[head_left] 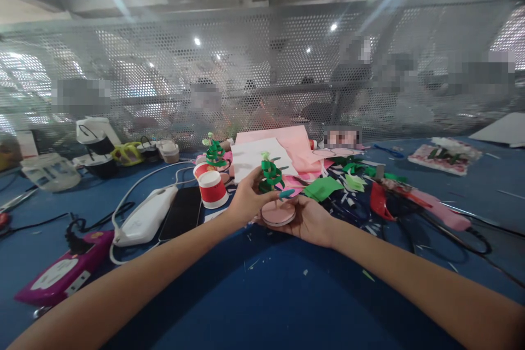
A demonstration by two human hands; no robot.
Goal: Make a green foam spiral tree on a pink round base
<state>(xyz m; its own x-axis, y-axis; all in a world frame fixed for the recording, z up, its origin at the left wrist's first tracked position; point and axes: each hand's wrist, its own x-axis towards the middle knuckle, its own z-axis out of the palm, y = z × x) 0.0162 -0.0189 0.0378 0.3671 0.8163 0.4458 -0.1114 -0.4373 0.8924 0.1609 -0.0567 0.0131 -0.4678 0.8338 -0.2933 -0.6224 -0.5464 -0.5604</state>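
A small green spiral paper tree (270, 175) with a pale green top stands upright on a round pinkish base (279, 214). My left hand (250, 192) pinches at the tree from the left, its thumb stretched across in front of the stem. Something long and teal (286, 193) shows at that thumb's tip. From the right, my right hand (314, 220) cups the base, with its fingers behind and under the edge. A second, similar green paper tree (215, 153) stands farther back on the left, behind a red-and-white paper cup (213, 190).
White paper (258, 153) and pink sheets (295, 145) lie behind my hands. Green scraps (322, 189) and a pink glue gun (445, 210) lie right. At left are a black phone (181, 212), white power bank (145, 216), purple power strip (65, 270) and yellow-handled scissors (127, 154).
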